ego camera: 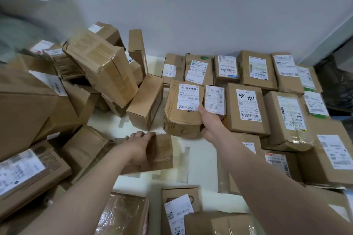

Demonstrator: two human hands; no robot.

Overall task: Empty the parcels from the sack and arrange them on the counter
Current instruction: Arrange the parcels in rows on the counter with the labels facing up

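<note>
The right hand (208, 120) grips a labelled box (181, 118) at its near right corner. The thumb lies on top and touches the white label, and the fingers are curled under the near side. This box is at the left end of the second row, just beside a small parcel (214, 101). I cannot tell whether it rests on the counter (202, 160) or is lifted a little.

The left hand (141, 149) holds a plain box (162, 150), which lies on the white counter in the near middle. The fingers are curled over its far top edge and the palm is against its left side.

On the right the parcels lie flat in rows (257, 70), labels up, side by side and mostly touching, from the wall (191, 5) towards the near edge. One of them, the marked box (247, 108), has handwritten figures on its label.

On the left is a loose pile (57, 101) of boxes leaning on each other, and a big tilted box (101, 70) sits on top of it. More boxes (179, 212) lie at the near edge, between the arms. At the far left is a blurred grey-green shape (11, 30); I cannot tell what it is.
</note>
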